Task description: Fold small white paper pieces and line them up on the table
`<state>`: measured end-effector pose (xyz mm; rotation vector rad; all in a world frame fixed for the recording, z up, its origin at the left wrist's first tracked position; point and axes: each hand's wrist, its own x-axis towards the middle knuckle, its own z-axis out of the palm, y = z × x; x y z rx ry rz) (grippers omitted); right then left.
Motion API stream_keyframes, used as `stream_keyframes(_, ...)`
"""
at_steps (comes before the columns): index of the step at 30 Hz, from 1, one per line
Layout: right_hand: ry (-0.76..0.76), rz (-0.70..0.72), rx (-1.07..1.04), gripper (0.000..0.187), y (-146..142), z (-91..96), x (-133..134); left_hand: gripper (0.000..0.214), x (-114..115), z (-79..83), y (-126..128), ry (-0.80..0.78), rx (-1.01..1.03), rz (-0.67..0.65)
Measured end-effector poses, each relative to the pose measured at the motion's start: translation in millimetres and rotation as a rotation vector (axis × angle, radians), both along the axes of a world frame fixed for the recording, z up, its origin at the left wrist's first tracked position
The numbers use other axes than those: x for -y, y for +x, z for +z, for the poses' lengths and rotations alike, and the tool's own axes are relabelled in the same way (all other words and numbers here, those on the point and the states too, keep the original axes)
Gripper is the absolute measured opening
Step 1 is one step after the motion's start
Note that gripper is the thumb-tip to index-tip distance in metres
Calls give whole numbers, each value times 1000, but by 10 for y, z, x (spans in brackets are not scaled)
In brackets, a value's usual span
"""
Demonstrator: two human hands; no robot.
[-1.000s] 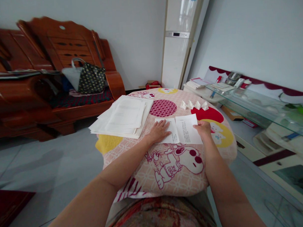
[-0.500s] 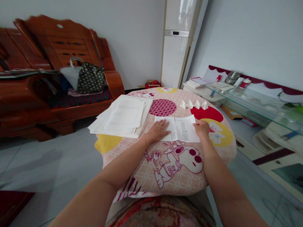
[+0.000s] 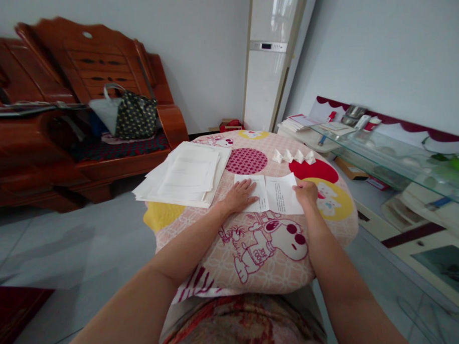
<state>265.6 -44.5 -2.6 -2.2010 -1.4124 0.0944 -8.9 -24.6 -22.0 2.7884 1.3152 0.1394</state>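
Note:
A white printed sheet (image 3: 275, 191) lies on a round table under a pink cartoon cloth (image 3: 255, 251). My left hand (image 3: 241, 195) rests flat on the sheet's left half, fingers stretched out. My right hand (image 3: 306, 193) pinches the sheet's right edge, which is folded over toward the middle. A stack of white papers (image 3: 186, 176) lies to the left of my hands. Several small folded paper pieces (image 3: 293, 156) stand in a row behind the sheet.
A carved wooden bench (image 3: 80, 112) with a dotted bag (image 3: 131, 115) stands at the left. A tall white air-conditioner unit (image 3: 265, 65) fills the corner. A glass shelf (image 3: 382, 146) with books and cups runs along the right wall.
The right half of the sheet has come down a little flatter under my right hand. The view has shifted slightly; my left hand stays put.

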Motion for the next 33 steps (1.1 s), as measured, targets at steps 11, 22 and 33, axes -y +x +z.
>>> stream_keyframes(11,2,19,-5,21,55,1,-19,68,10,16,13,-6,-1,13)
stream_keyframes(22,97,99,-589,13,225,-203,-34,66,-51,49,3,-7,-8,30)
stream_keyframes(33,52,72,-151,15,72,-50,-28,56,-77,49,26,14,11,-11)
